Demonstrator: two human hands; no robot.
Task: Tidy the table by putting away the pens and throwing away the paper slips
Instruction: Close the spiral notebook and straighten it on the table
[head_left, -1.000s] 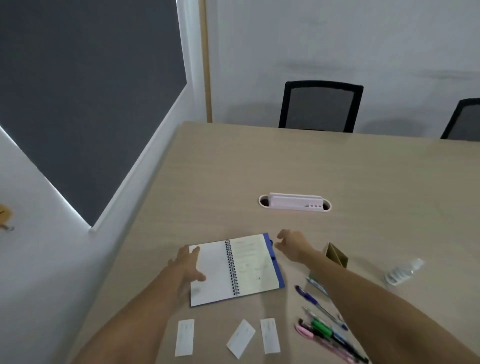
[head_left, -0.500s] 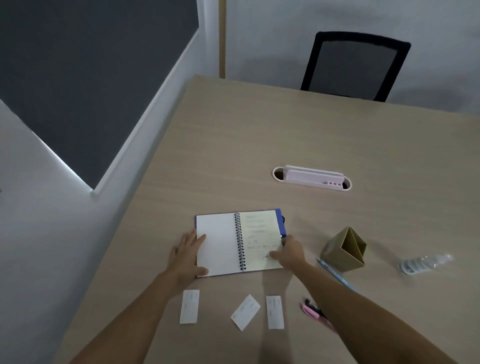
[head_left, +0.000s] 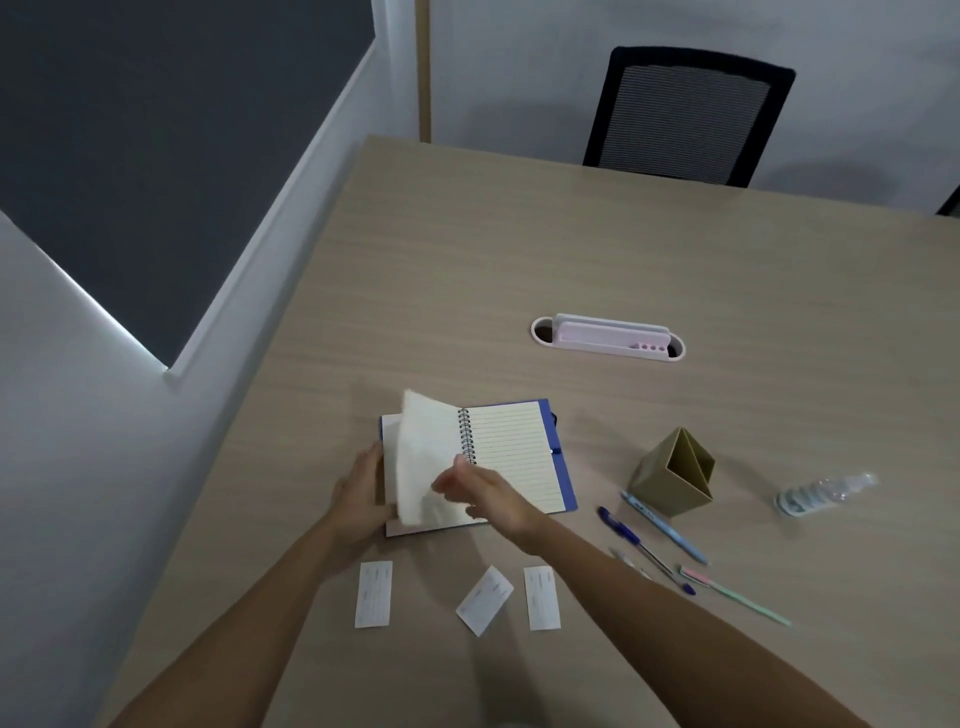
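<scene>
A spiral notebook (head_left: 511, 452) with a blue cover lies open on the table. My left hand (head_left: 361, 499) grips its left edge. My right hand (head_left: 485, 493) holds a page (head_left: 423, 457) that stands half turned and blurred over the spiral. Three white paper slips lie near the front edge: the left slip (head_left: 374, 594), the middle slip (head_left: 484, 600) and the right slip (head_left: 542, 597). Several pens lie to the right, among them a dark blue pen (head_left: 641, 548), a light blue pen (head_left: 665, 527) and a pink-green pen (head_left: 735, 595). A tan pen holder (head_left: 672, 473) stands upright behind them.
A clear plastic bottle (head_left: 823, 493) lies on its side at the right. A white cable slot box (head_left: 608, 343) sits in the wooden table (head_left: 675, 249). A black mesh chair (head_left: 685, 114) stands at the far edge. The table's left edge runs beside the wall.
My right hand has lifted a page from the notebook's right side and swung it leftward; a fresh lined page now shows. My left hand shifted onto the left edge. The camera tilted down.
</scene>
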